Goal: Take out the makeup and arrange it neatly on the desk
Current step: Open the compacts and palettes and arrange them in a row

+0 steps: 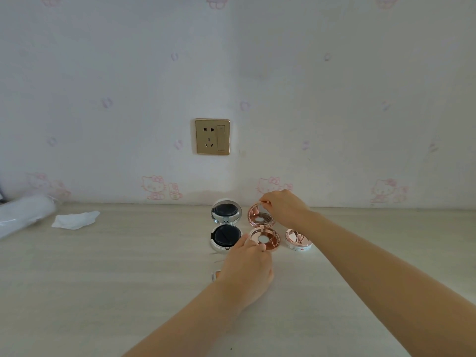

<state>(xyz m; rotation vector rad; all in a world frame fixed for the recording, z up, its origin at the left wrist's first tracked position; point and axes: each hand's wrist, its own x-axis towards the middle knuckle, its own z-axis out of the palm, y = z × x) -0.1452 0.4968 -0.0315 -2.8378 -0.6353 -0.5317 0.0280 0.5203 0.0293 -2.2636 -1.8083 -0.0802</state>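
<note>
A rose-gold compact lies open on the desk near the wall, its mirrored lid tilted up. My right hand pinches the top edge of that lid. My left hand rests on the desk with its fingertips against the front rim of the compact's base. Just left stands an open white-and-silver cushion compact with a black puff, its mirror lid raised. A small closed rose-gold and white case sits to the right, partly behind my right forearm.
A crumpled white tissue and a wrapped white roll lie at the desk's far left. A gold wall socket is above the compacts. A small silvery item peeks out from under my left hand.
</note>
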